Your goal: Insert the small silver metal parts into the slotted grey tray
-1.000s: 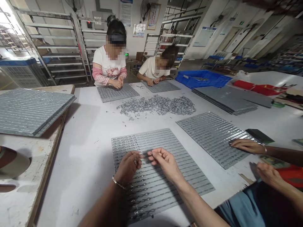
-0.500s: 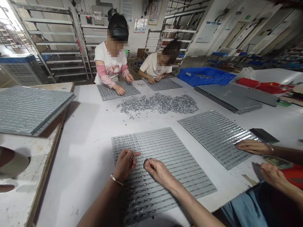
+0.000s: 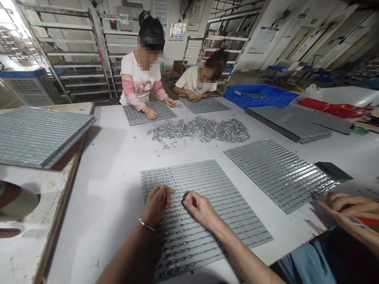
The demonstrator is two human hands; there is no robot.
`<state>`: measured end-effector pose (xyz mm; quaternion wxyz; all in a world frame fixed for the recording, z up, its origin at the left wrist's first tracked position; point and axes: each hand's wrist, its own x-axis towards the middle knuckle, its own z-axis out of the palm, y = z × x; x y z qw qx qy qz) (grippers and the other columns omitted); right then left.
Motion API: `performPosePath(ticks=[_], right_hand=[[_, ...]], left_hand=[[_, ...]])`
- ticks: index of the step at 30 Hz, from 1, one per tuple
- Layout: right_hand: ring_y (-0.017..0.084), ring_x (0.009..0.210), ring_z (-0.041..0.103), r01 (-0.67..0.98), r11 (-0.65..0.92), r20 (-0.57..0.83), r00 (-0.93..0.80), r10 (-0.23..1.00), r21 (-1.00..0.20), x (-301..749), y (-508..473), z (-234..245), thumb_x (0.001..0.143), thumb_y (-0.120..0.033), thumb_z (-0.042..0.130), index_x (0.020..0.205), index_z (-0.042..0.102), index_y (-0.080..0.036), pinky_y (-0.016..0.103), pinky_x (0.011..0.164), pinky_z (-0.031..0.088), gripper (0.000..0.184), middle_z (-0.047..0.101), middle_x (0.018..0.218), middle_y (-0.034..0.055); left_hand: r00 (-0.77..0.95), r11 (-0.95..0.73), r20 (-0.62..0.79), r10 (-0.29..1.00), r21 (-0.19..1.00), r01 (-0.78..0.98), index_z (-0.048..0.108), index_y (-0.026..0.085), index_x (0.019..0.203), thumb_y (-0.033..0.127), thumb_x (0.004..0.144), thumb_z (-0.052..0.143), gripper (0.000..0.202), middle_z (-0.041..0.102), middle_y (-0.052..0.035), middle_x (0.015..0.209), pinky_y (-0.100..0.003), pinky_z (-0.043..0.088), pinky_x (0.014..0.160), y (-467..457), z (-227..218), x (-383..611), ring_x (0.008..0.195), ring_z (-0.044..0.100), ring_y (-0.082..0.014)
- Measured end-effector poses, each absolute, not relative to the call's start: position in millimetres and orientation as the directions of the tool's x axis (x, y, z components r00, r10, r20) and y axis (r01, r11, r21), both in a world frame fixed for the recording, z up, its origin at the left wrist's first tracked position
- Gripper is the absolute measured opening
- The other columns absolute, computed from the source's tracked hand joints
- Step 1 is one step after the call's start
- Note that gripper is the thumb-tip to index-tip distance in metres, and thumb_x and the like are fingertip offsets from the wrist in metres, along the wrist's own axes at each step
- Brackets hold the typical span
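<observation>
In front of me lies a grey grooved panel (image 3: 225, 205), with rows of small shiny oval pieces (image 3: 174, 240) along its left side and bare grooves to the right. My left hand (image 3: 159, 201), a bracelet at its wrist, is over the panel's left part. Its fingers are curled round small grey pieces, partly hidden, and the index finger points right. My right hand (image 3: 199, 209) is pinched close to the panel surface, just right of the left hand. A dark spot shows at its fingertips; what it pinches is hidden.
A heap of loose oval pieces (image 3: 201, 129) lies mid-table. A neighbour's hands (image 3: 352, 205) are beside another filled panel (image 3: 275, 169) at right. Two people work opposite. Stacked panels (image 3: 44, 134) lie left; a blue crate (image 3: 260, 96) and flat panels (image 3: 290, 120) stand back right.
My right hand has shifted slightly up and right over the panel. My left hand is nearly still. The neighbour's hand has drawn back from the right panel towards the table edge.
</observation>
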<state>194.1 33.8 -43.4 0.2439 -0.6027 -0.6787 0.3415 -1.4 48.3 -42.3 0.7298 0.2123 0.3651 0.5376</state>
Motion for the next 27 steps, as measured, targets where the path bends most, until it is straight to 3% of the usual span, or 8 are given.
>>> performPosePath(ticks=[3,9,13,16,20,23,27], right_hand=[[0.014,0.059,0.052,0.704,0.062,-0.051,-0.138,0.989,-0.707,190,38,-41,0.086,-0.035,0.057,0.073,0.054,-0.023,0.026,0.059,0.038,0.018,0.058,0.063,-0.0034],[0.012,0.057,0.051,0.737,0.047,-0.12,-0.172,0.978,-0.674,185,46,-53,0.081,-0.026,0.061,0.07,0.054,-0.022,0.024,0.058,0.035,0.013,0.057,0.061,-0.0056],[0.013,0.057,0.051,0.7,0.025,-0.131,-0.168,0.977,-0.713,187,48,-48,0.081,-0.03,0.064,0.071,0.054,-0.022,0.024,0.057,0.036,0.017,0.057,0.06,-0.0059],[0.014,0.06,0.054,0.655,0.082,0.005,-0.118,0.993,-0.751,188,45,-33,0.088,-0.037,0.06,0.075,0.056,-0.023,0.025,0.058,0.041,0.02,0.058,0.063,-0.0038],[0.017,0.069,0.059,0.686,0.284,0.261,-0.14,0.955,-0.67,186,36,-14,0.095,-0.031,0.054,0.084,0.064,-0.022,0.029,0.067,0.048,0.018,0.064,0.076,0.0015],[0.019,0.08,0.064,0.683,0.374,0.355,-0.176,0.918,-0.627,182,30,-7,0.101,-0.029,0.05,0.098,0.068,-0.022,0.032,0.074,0.052,0.02,0.069,0.091,0.0062],[0.021,0.09,0.063,0.649,0.534,0.35,-0.404,0.845,-0.542,180,30,-6,0.103,-0.023,0.048,0.108,0.07,-0.023,0.036,0.083,0.051,0.023,0.072,0.101,0.0076]], left_hand=[[0.153,0.328,-0.302,0.941,0.703,-0.631,0.062,0.016,0.085,0.047,0.075,0.082,0.038,0.075,-0.0079,0.085,-0.022,0.035,0.046,48,-42,0,0.051,0.052,-0.0086],[0.179,0.352,-0.313,0.933,0.687,-0.636,0.064,0.015,0.088,0.051,0.074,0.083,0.043,0.076,-0.0089,0.084,-0.022,0.036,0.046,47,-46,3,0.051,0.054,-0.0098],[0.289,0.435,-0.328,0.899,0.61,-0.663,0.07,0.012,0.094,0.057,0.083,0.075,0.047,0.077,-0.0146,0.092,-0.026,0.049,0.055,47,-46,4,0.065,0.066,-0.0169],[0.366,0.496,-0.341,0.866,0.495,-0.713,0.073,0.009,0.099,0.062,0.091,0.063,0.054,0.076,-0.0182,0.101,-0.033,0.057,0.075,48,-42,5,0.083,0.072,-0.0222],[0.418,0.51,-0.299,0.858,0.397,-0.763,0.072,0.007,0.106,0.065,0.094,0.054,0.062,0.074,-0.021,0.11,-0.038,0.056,0.089,48,-37,5,0.094,0.072,-0.0251],[0.431,0.516,-0.29,0.854,0.375,-0.77,0.072,0.008,0.106,0.065,0.093,0.056,0.061,0.073,-0.0195,0.109,-0.038,0.054,0.093,47,-39,5,0.095,0.07,-0.0246],[0.479,0.562,-0.297,0.826,0.366,-0.742,0.073,0.01,0.105,0.067,0.091,0.058,0.061,0.071,-0.0134,0.097,-0.034,0.053,0.085,43,-46,8,0.084,0.066,-0.02]])
